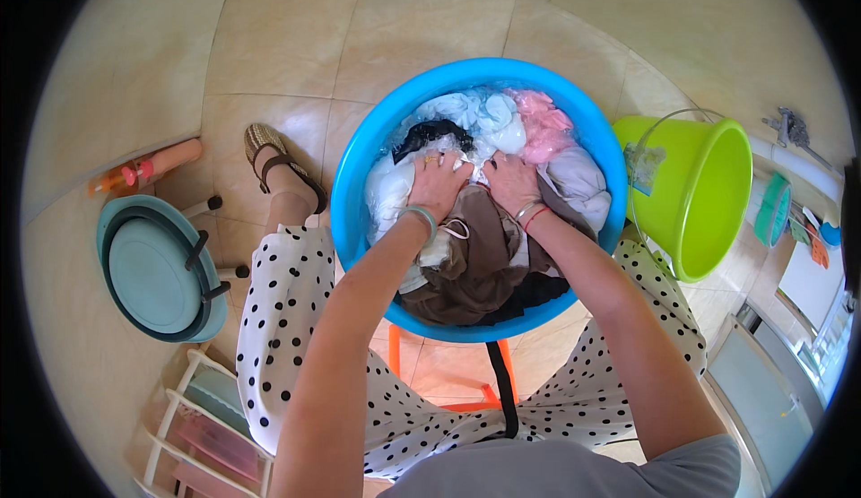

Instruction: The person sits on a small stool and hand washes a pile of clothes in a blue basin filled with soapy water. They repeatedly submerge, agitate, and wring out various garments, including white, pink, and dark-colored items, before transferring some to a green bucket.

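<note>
A round blue basin (357, 256) full of wet laundry stands between my knees. My left hand (438, 182) and my right hand (512, 184) press side by side on the clothes near its middle, fingers spread and fingertips partly hidden in the fabric. Under and in front of my wrists lies a brown garment (480, 256) with a pale drawstring. Beyond my hands are a black cloth (430, 134), pale blue clothes (489, 114) and a pink garment (541, 126), wet and partly in water. A pale grey cloth (578, 184) lies beside my right hand.
A lime-green bucket (664, 211) lies tipped against the basin's right side. At left, a folded teal basin (157, 269) leans by the wall near bottles (148, 166) and a white rack (179, 390). An orange stool (448, 403) shows below the basin. A tap (792, 130) is at right.
</note>
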`<state>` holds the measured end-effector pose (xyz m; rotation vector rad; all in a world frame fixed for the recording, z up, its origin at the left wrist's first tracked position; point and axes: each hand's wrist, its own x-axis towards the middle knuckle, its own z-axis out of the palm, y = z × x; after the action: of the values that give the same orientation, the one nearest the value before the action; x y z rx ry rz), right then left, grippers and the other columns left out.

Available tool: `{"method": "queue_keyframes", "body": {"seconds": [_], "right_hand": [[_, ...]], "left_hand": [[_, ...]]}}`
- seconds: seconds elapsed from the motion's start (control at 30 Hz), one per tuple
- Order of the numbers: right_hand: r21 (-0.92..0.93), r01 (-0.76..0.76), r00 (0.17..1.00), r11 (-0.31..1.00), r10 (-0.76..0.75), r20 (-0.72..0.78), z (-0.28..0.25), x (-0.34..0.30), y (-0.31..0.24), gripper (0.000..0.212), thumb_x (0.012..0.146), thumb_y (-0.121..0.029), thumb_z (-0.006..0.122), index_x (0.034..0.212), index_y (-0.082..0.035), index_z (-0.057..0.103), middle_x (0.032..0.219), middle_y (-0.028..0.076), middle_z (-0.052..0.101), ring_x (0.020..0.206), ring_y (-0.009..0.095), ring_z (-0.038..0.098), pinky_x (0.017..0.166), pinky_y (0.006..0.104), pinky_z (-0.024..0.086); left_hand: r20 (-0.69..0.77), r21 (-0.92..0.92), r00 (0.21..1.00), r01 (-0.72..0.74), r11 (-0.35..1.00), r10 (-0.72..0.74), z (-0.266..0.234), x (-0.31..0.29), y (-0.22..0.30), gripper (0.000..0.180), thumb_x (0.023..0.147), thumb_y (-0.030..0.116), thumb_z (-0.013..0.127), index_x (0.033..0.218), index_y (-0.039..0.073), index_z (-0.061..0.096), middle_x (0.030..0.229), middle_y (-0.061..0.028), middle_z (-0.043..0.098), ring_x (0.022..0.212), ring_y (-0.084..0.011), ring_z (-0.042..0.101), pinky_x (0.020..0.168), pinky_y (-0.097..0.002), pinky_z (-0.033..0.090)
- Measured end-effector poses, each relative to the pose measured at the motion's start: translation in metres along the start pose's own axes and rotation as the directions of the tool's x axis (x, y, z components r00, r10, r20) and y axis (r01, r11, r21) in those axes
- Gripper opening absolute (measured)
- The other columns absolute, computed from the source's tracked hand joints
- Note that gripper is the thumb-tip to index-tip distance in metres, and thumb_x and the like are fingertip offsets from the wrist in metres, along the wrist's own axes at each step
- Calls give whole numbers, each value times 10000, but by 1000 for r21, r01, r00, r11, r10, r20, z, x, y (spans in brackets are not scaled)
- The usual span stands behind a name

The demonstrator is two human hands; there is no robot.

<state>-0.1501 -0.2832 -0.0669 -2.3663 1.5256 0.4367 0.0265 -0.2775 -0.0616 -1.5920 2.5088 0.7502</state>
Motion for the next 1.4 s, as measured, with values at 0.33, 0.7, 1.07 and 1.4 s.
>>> {"method": "queue_keyframes", "body": {"seconds": [0.33, 0.7, 1.07, 1.4], "right_hand": [[191, -13, 981, 982, -24, 192, -2, 35, 10, 266, 850, -275, 498, 939, -103, 680, 871, 148, 686, 796, 317, 666, 690, 450, 514], [733, -93, 975, 674, 211, -71, -76, -43, 13, 406, 793, -422, 625, 1074, -129, 619, 916, 158, 660, 861, 354, 627, 713, 432, 501], [655, 139, 963, 743, 53, -265, -112, -178, -57, 259, 721, -251, 691, 914, -138, 559, 831, 77, 582, 753, 291, 615, 599, 397, 497], [412, 179, 983, 893, -151, -100, -36, -191, -88, 363, 701, -335, 711, 945, -137, 529, 816, 74, 583, 732, 248, 619, 586, 368, 504]], "left_hand": [[152, -134, 983, 124, 983, -103, 21, 31, -30, 250, 866, 155, 471, 1064, 108, 617, 1062, -196, 624, 994, -336, 614, 781, -436, 517], [-52, -546, 970, 172, 820, -238, -77, -24, 27, 378, 718, 216, 710, 1082, 228, 607, 991, -138, 542, 940, -348, 579, 809, -419, 478], [-2, -401, 985, 158, 902, -173, -107, -95, 63, 428, 892, 431, 527, 1246, 198, 591, 1266, -183, 497, 1189, -341, 423, 956, -408, 398], [-170, 47, 985, -25, 999, 32, -11, -123, 85, 410, 882, 481, 479, 1189, 213, 531, 1260, -152, 464, 1156, -319, 440, 967, -584, 233]]}}
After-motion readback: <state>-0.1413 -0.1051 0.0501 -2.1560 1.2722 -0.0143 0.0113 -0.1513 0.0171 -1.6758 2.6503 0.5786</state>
